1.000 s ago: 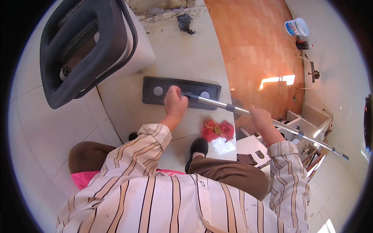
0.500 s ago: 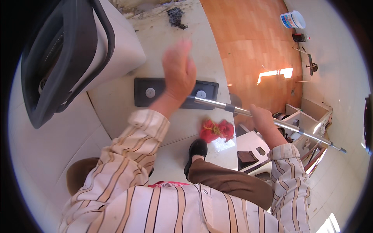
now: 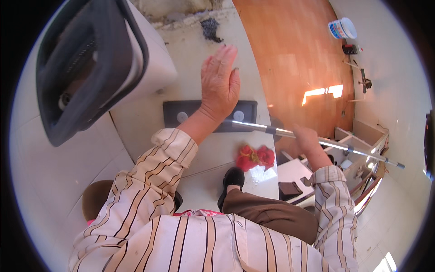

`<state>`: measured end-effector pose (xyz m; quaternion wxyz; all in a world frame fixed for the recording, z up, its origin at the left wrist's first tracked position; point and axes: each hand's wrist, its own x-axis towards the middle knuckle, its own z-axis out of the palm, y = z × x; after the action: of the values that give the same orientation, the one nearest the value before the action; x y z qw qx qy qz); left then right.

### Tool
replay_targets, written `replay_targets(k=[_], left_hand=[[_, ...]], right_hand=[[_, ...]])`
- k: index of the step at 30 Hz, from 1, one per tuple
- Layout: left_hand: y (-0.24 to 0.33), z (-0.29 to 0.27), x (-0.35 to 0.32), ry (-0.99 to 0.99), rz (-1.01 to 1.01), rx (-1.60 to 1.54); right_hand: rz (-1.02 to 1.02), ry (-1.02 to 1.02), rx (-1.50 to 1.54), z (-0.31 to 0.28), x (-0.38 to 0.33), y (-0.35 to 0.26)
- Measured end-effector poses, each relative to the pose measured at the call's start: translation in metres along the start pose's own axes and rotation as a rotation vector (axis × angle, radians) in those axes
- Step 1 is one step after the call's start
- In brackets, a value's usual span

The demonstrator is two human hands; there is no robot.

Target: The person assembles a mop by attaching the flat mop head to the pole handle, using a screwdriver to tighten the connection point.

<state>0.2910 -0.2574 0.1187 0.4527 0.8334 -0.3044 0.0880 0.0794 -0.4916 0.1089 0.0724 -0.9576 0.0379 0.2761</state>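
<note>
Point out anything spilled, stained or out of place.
A ragged dark grey clump lies on the pale surface beyond the left hand, near brownish stains at the picture's top. Both may be dirt, standing out against the lighter surroundings.

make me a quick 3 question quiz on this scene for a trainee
1. Which hand grips the metal pole?
2. True or false: the left hand is clenched into a fist.
3. How many pale round discs show on the dark flat mop head?

Key:
1. The right hand.
2. False; the left hand is open.
3. Two.
</note>
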Motion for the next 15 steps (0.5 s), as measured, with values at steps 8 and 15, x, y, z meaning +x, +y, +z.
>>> replay_targets(k=[8,15], left_hand=[[-0.047,0.068,-0.134,-0.346,-0.038,0.326],[-0.068,0.005,-0.101,-0.092,-0.504,-0.008]], right_hand=[[-0.022,-0.037,-0.145,0.022,-0.018,0.016],[-0.036,-0.089,-0.088,0.001,-0.022,0.009]])
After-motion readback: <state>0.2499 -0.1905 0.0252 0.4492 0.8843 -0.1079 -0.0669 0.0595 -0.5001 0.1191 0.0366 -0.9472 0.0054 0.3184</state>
